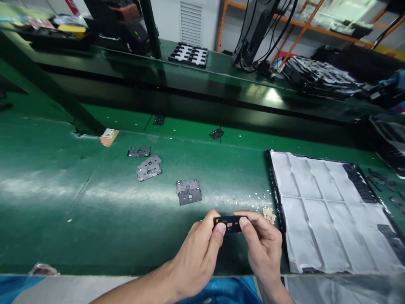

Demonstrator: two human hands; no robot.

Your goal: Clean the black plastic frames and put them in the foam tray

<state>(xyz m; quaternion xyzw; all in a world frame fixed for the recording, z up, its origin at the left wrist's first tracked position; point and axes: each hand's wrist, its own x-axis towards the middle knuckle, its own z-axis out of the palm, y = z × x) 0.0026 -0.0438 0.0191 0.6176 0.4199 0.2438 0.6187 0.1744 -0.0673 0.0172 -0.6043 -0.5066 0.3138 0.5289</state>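
Note:
Between my two hands, above the front of the green bench, is a small black plastic plate point(233, 226) with cut-outs and a yellowish spot at its left end. My left hand point(198, 249) pinches its left end, thumb on the near face. The right end sits between the thumb and fingers of my right hand point(262, 245). Beyond my hands lie two similar dark plates point(190, 198), overlapping. Further left are more overlapping plates point(149, 169) and another plate point(139, 152). A heap of tiny pale pieces point(268, 215) lies just past my right hand, with several scattered around it.
A black tray lined with white sheeting point(329, 211) fills the bench's right side. A green post point(57, 88) meets the bench at left. Behind runs a raised shelf point(218, 67) bearing a parts tray point(189, 55) and stacked trays point(322, 76). Two dark plates lie beneath it.

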